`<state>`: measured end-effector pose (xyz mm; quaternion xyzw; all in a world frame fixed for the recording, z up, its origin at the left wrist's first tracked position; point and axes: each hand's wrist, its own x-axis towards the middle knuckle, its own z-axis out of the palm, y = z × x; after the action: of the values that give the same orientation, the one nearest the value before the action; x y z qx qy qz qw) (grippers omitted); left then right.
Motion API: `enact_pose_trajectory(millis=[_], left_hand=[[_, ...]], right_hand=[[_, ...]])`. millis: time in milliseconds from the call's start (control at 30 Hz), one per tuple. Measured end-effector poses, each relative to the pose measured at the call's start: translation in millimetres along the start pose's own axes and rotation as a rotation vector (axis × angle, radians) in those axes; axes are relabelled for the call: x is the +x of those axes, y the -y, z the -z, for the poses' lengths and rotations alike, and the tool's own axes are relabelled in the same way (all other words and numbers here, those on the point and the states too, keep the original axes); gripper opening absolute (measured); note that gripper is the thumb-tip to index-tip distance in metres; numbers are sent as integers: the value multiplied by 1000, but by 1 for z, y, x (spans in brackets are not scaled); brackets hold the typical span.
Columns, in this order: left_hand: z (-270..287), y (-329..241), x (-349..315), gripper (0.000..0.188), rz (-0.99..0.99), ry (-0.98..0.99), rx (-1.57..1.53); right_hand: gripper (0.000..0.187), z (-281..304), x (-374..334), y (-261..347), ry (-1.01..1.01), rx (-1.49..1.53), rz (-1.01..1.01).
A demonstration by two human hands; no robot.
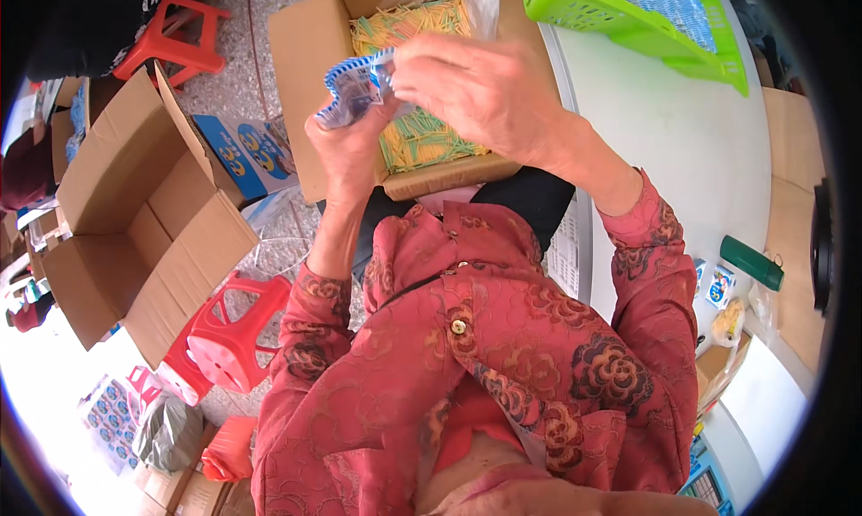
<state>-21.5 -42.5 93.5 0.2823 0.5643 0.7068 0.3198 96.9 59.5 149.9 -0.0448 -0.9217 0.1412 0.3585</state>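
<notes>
Blue-and-white plastic packet (pixel 355 89): over open cardboard carton (pixel 305 76)
Left hand (pixel 346 152): clamped on packet
Right hand (pixel 480 89): at packet's edge, grip unclear
Carton contents: thin yellow, green sticks (pixel 426 148)

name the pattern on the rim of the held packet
The packet's rim has blue and white stripes, best seen in the head view.

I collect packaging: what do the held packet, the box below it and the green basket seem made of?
Packet: probably plastic film, glossy, with creases and highlights. Box: matte brown cardboard, judging by folded flaps. Basket: likely smooth moulded plastic, with slotted walls.
</notes>
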Motion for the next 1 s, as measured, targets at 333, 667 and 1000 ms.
enact_pose_trajectory(millis=[333,667,1000], left_hand=[[3,3,-6,16,18,30,5],[18,13,-7,19,51,78,-54],[33,41,-11,18,14,2,66]], right_hand=[[15,2,5,-2,271,195,-250],[10,-19,7,-2,132,268,-100],[9,-28,-5,4,294,352,-170]])
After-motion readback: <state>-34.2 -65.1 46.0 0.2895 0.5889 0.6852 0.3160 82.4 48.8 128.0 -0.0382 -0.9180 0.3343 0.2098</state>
